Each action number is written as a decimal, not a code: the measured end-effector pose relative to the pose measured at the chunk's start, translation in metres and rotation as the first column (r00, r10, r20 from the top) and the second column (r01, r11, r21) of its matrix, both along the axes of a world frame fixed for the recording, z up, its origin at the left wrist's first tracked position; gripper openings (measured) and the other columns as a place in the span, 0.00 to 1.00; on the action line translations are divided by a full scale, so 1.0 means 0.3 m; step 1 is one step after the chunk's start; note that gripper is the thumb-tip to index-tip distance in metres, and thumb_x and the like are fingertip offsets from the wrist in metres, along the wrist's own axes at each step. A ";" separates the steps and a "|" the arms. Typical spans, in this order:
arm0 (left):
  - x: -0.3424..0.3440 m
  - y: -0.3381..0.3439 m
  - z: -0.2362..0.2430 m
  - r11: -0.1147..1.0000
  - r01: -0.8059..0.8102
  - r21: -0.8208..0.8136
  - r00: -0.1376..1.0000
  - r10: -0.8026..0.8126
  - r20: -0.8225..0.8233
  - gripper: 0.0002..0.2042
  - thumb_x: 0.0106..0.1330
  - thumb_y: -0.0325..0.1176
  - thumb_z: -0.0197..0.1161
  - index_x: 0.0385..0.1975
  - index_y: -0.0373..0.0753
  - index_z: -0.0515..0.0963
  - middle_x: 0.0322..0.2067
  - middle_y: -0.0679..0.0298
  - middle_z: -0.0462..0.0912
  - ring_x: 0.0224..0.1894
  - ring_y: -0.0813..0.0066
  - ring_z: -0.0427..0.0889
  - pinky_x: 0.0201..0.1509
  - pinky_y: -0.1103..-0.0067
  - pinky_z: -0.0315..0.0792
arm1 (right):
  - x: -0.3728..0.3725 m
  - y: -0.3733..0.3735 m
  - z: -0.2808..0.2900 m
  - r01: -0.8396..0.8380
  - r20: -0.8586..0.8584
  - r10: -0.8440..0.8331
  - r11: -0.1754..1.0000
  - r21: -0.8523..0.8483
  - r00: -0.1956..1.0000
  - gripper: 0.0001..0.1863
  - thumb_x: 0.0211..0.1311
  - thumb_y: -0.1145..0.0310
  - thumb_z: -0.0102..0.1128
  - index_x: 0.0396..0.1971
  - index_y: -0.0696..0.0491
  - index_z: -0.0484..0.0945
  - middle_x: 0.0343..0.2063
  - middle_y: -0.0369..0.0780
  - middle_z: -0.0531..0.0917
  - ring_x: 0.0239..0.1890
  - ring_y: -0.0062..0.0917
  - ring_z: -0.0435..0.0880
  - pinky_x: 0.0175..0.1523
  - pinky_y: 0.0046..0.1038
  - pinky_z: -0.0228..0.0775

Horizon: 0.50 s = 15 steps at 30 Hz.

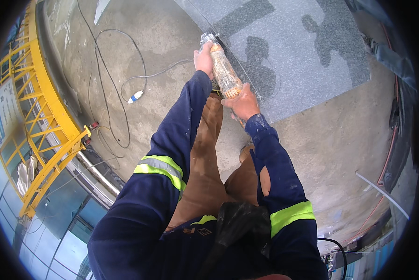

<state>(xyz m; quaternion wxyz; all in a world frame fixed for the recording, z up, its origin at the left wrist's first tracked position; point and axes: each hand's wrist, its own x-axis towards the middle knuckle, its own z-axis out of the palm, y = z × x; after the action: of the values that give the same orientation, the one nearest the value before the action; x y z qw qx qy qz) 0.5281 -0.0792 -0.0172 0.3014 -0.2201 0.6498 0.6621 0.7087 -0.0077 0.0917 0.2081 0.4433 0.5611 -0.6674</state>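
With both hands I hold a dust-covered orange angle grinder point(226, 74) in front of me. My left hand point(204, 59) is wrapped round its front end, close to the metal head. Farther back, my right hand point(243, 101) grips the rear of the body. The grinder lies along the left edge of a large speckled grey stone slab point(307, 77) on the concrete. Whether its disc touches the stone cannot be made out. Dark shadows fall across the slab, and a thin pale line runs along its left side.
A grey cable loops over the concrete floor point(172, 37) at left, near a blue-and-white plug point(135, 97). Yellow lattice railing point(55, 102) curves along the left, with glass panels beyond it. A pale pipe point(382, 193) and a red cable point(382, 175) lie at right.
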 end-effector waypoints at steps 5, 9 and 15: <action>-0.003 0.014 0.024 0.999 0.005 -0.035 1.000 -0.006 -0.029 0.30 0.69 0.47 0.66 0.54 0.27 0.63 0.39 0.47 0.81 0.32 0.56 0.88 0.36 0.61 0.84 | -0.017 -0.005 -0.008 0.020 0.001 -0.020 1.000 0.002 1.000 0.35 0.50 0.66 0.79 0.49 0.66 0.64 0.38 0.56 0.84 0.24 0.34 0.88 0.23 0.33 0.81; -0.041 0.023 0.013 0.999 -0.009 -0.047 0.999 0.007 -0.052 0.27 0.69 0.46 0.65 0.52 0.26 0.68 0.37 0.48 0.82 0.32 0.57 0.88 0.36 0.61 0.84 | -0.057 0.007 -0.026 -0.008 -0.003 0.008 1.000 0.014 1.000 0.36 0.49 0.65 0.79 0.50 0.65 0.64 0.39 0.57 0.85 0.26 0.36 0.89 0.27 0.34 0.83; -0.201 0.057 -0.032 1.000 -0.014 -0.021 0.998 0.013 -0.059 0.21 0.72 0.46 0.62 0.44 0.27 0.77 0.34 0.51 0.84 0.31 0.58 0.88 0.36 0.61 0.84 | -0.183 0.041 -0.042 -0.121 0.009 0.121 0.989 0.081 0.993 0.37 0.52 0.62 0.78 0.52 0.64 0.65 0.42 0.56 0.85 0.30 0.37 0.91 0.31 0.34 0.85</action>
<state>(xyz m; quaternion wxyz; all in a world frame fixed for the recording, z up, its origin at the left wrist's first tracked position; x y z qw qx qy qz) 0.4676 -0.0621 -0.0268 0.2754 -0.2084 0.6640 0.6632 0.6539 0.0044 0.0790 0.2311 0.4178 0.6133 -0.6292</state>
